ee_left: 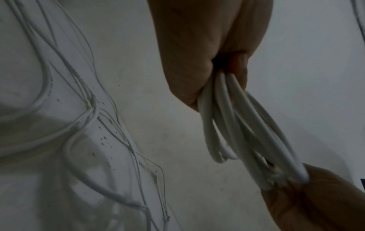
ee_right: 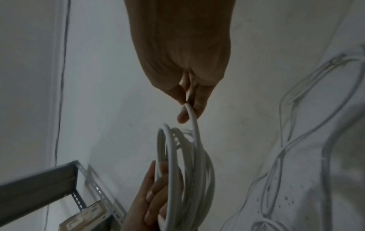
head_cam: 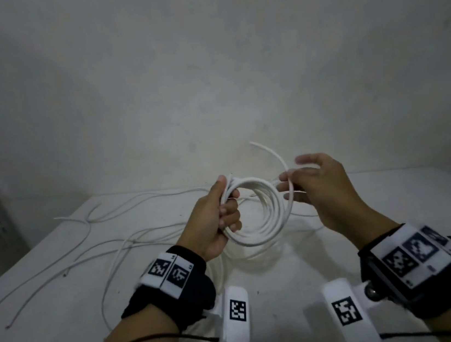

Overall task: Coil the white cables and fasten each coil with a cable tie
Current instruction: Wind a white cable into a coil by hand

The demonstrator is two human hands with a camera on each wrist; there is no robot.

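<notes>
Left hand (head_cam: 216,220) clenched around the left side of the round coil of thick white cable (head_cam: 255,212), held above the white table (head_cam: 52,322). Right hand (head_cam: 321,189) pinches one strand at the coil's right edge, other fingers loose. Coil several turns, face toward head camera. Free tail (head_cam: 270,153) arcs up and away. Thin loose white cables (head_cam: 90,246) sprawl on the table at left.

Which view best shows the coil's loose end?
Head view: the loose end arcs up clear of the coil, above the right hand. Right wrist shows only the strand pinched at the fingers; left wrist shows bunched loops, no end.
</notes>
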